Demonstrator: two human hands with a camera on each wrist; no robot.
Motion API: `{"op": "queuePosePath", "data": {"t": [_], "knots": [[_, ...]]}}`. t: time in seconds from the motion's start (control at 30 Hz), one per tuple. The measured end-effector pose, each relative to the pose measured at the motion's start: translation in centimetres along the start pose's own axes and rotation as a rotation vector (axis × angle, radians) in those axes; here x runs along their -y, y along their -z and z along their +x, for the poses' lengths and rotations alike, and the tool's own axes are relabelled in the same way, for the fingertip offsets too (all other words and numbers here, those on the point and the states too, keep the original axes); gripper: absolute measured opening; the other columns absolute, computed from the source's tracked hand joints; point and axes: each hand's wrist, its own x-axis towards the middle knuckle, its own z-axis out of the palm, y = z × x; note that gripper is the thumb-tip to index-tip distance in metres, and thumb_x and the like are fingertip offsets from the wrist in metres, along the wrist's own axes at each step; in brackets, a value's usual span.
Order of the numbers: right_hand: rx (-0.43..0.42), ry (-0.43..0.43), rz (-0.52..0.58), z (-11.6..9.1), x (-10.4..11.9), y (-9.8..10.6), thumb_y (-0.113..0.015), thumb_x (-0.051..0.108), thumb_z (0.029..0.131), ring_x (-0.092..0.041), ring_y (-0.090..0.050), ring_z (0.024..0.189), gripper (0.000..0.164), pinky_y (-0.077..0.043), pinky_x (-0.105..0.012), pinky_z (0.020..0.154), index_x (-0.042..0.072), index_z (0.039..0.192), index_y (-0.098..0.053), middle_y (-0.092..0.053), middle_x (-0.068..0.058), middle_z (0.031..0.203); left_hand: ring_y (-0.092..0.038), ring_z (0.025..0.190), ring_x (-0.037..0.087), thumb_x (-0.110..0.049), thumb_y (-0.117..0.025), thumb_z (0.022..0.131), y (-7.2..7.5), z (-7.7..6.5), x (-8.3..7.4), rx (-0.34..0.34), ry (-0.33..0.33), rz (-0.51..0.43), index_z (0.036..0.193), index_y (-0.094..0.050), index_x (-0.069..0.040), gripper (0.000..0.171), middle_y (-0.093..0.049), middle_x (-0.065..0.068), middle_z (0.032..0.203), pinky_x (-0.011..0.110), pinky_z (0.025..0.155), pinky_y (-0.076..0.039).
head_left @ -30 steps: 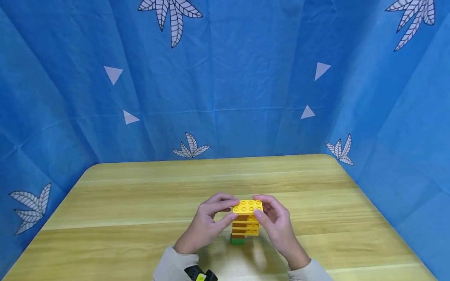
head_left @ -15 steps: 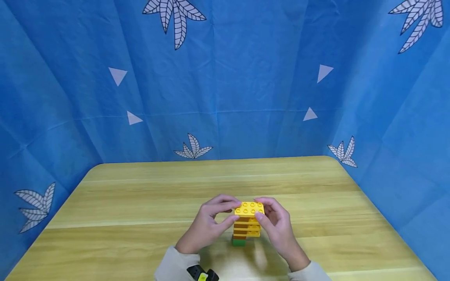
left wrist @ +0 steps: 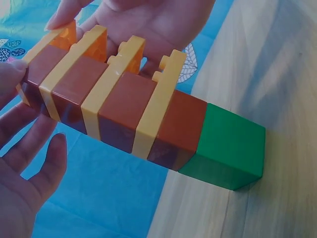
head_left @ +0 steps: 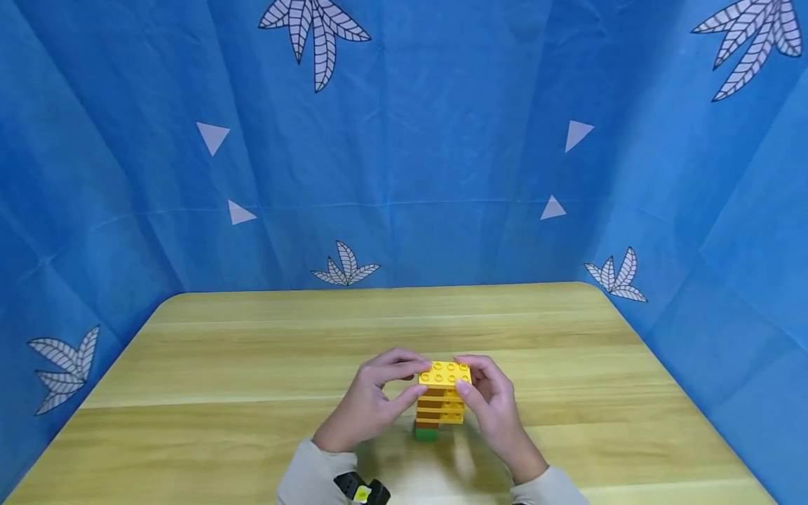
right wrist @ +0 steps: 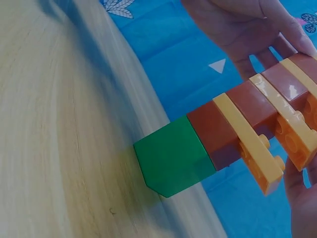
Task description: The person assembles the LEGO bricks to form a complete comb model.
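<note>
A tower of toy building bricks stands upright on the wooden table [head_left: 265, 365]. A green brick [left wrist: 230, 144] forms its base, and brown bricks [left wrist: 126, 104] alternate above with thin yellow plates [left wrist: 158, 104] that jut out to the right. The topmost yellow plate [head_left: 445, 375] shows its studs in the head view. My left hand [head_left: 369, 403] pinches that plate's left end between thumb and fingers. At its right end, my right hand [head_left: 495, 403] grips it with the thumb at the near edge and fingers behind.
A blue cloth [head_left: 442, 140] with white leaf and triangle prints hangs behind the table and along both sides. A black band with a yellow-green patch [head_left: 362, 491] sits at the left wrist, by the light sleeve [head_left: 315, 477].
Both hands keep the same hold on the top plate and the tower looks unchanged. The head view has shifted slightly.
</note>
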Motion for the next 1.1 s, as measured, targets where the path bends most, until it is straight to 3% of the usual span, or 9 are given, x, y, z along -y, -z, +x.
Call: {"op": "queuePosePath", "data": {"t": [0.13,0.27,0.47,0.57,0.73,0.87,0.97,1.1], "knots": [[-0.020,-0.033,0.006,-0.1,0.0,0.0,-0.042,-0.013,0.089,-0.010,-0.058,0.088,0.038,-0.053,-0.022,0.073,0.004,0.122,-0.054,-0.060,-0.001,0.104,-0.058,0.105,0.016,-0.015,-0.065,0.090,0.0,-0.1,0.0,0.008,0.033,-0.034,0.117,-0.066,-0.010,0.028,-0.061,0.001,0.116,0.035,0.085,-0.055],[-0.030,-0.085,-0.008,0.1,0.1,0.0,-0.043,-0.010,0.091,-0.010,-0.059,0.090,0.032,-0.054,-0.022,0.075,-0.006,0.122,-0.051,-0.060,-0.002,0.105,-0.057,0.105,0.015,-0.018,-0.063,0.091,0.2,-0.1,-0.3,0.001,0.051,0.007,0.119,-0.066,-0.012,0.028,-0.060,0.000,0.116,0.033,0.086,-0.054],[0.035,-0.172,-0.036,0.3,0.0,0.2,-0.050,-0.006,0.091,-0.013,-0.059,0.099,0.040,-0.053,-0.025,0.084,-0.010,0.130,-0.042,-0.059,-0.006,0.113,-0.058,0.106,0.017,-0.017,-0.062,0.092,0.4,-0.1,-0.4,-0.030,0.090,0.020,0.121,-0.063,-0.012,0.029,-0.060,0.001,0.118,0.033,0.085,-0.054],[0.052,-0.239,-0.083,0.1,-0.3,0.4,-0.055,-0.003,0.091,-0.014,-0.060,0.101,0.042,-0.053,-0.026,0.086,-0.005,0.131,-0.045,-0.060,-0.010,0.115,-0.058,0.106,0.016,-0.018,-0.061,0.092,0.4,-0.2,-0.3,-0.053,0.147,0.014,0.124,-0.061,-0.013,0.032,-0.059,0.000,0.119,0.032,0.086,-0.054],[0.003,-0.391,-0.169,0.1,-1.0,0.4,-0.062,0.009,0.090,-0.016,-0.060,0.096,0.039,-0.054,-0.026,0.082,0.002,0.128,-0.052,-0.061,-0.014,0.110,-0.059,0.104,0.013,-0.016,-0.059,0.094,0.2,-0.1,0.2,-0.076,0.261,0.011,0.133,-0.053,-0.021,0.040,-0.058,-0.002,0.121,0.027,0.088,-0.053],[-0.073,-0.525,-0.195,0.2,-1.2,0.1,-0.064,0.019,0.090,-0.021,-0.060,0.102,0.044,-0.053,-0.024,0.085,0.004,0.129,-0.052,-0.060,-0.013,0.114,-0.059,0.107,0.017,-0.009,-0.057,0.094,-0.2,0.1,0.5,-0.046,0.323,-0.040,0.143,-0.040,-0.020,0.053,-0.056,0.004,0.126,0.029,0.090,-0.051],[-0.130,-0.610,-0.184,0.1,-1.5,-0.3,-0.064,0.022,0.090,-0.025,-0.060,0.107,0.047,-0.051,-0.024,0.087,0.003,0.130,-0.051,-0.058,-0.014,0.117,-0.058,0.109,0.021,-0.012,-0.055,0.095,-0.3,0.0,0.9,-0.019,0.411,-0.109,0.148,-0.029,-0.019,0.059,-0.053,0.010,0.129,0.028,0.089,-0.052],[-0.137,-0.680,-0.158,-0.3,-2.1,-0.9,-0.064,0.019,0.089,-0.026,-0.060,0.109,0.047,-0.052,-0.025,0.087,0.001,0.131,-0.051,-0.056,-0.016,0.124,-0.057,0.114,0.026,-0.018,-0.052,0.097,-0.4,-0.3,2.2,0.002,0.508,-0.190,0.150,-0.020,-0.015,0.062,-0.047,0.016,0.137,0.025,0.087,-0.052]]}}
